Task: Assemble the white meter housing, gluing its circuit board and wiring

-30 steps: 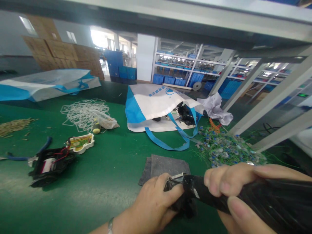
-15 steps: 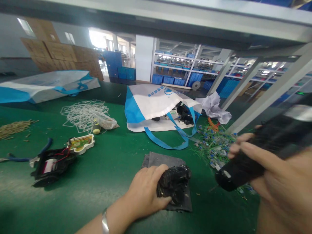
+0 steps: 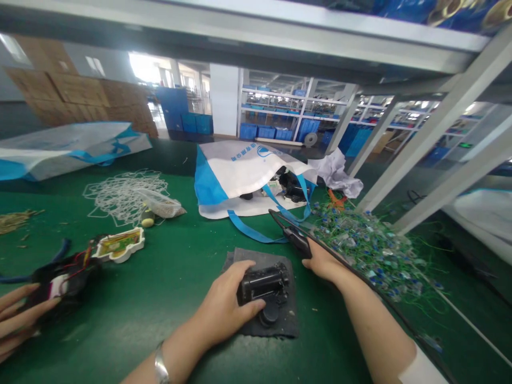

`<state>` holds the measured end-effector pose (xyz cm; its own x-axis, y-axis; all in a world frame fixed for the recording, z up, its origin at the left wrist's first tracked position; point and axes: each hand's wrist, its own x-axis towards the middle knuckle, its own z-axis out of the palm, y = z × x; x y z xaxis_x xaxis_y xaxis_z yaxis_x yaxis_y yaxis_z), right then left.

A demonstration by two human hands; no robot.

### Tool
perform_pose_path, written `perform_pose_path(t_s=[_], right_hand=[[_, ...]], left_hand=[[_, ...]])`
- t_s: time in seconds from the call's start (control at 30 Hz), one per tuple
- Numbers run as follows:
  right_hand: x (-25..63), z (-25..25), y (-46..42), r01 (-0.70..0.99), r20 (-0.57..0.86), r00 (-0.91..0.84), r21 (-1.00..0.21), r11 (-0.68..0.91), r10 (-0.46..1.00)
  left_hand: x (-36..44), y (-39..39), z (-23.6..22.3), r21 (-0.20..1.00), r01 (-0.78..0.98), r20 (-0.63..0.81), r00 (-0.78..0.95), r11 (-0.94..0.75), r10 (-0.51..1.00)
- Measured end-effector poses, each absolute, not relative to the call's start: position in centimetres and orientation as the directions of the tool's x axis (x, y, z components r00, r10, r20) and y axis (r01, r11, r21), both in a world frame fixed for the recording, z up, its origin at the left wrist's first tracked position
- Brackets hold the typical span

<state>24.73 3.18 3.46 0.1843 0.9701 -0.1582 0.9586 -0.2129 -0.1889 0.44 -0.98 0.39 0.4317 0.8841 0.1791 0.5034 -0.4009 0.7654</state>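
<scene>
My left hand (image 3: 230, 298) is closed around a black plastic part (image 3: 264, 285) with a cylindrical barrel and a round knob. Under the part lies a folded grey cloth (image 3: 286, 325) on the green tabletop. Farther right, my right hand (image 3: 320, 261) grips a black corded electric screwdriver (image 3: 296, 242) low over the table. Its narrow cord end points away from me, and the cord runs back along my forearm. The screwdriver's bit is hidden. Just beyond it sits a white and blue bag (image 3: 236, 173), its mouth holding black parts (image 3: 294, 186).
Another person's hand (image 3: 20, 320) touches a black wired assembly (image 3: 66, 285) at the left, beside a white-edged shell (image 3: 120, 245). White wire loops (image 3: 124, 194) and a clear bag (image 3: 162, 204) lie beyond. Blue-green small pieces (image 3: 372, 250) are heaped right, near shelf posts (image 3: 436, 144).
My right hand has swung the screwdriver away from the camera, down toward the bag. My left hand still holds the black part, now turned slightly. Another person's hand has come in at the left.
</scene>
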Motion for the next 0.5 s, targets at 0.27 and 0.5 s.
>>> perform_pose_path(t_s=[0.27,0.5], right_hand=[[25.0,3.9,-1.8,0.993,-0.077,0.028,-0.111,-0.036,0.997],[25.1,3.4,-4.8,0.939,-0.35,-0.111,-0.343,-0.017,0.93]], left_hand=[[0.8,-0.5,0.4,0.896,0.411,0.034,0.316,-0.169,0.948],[0.6,0.3,0.0,0.971,0.222,0.03,0.259,-0.089,0.965]])
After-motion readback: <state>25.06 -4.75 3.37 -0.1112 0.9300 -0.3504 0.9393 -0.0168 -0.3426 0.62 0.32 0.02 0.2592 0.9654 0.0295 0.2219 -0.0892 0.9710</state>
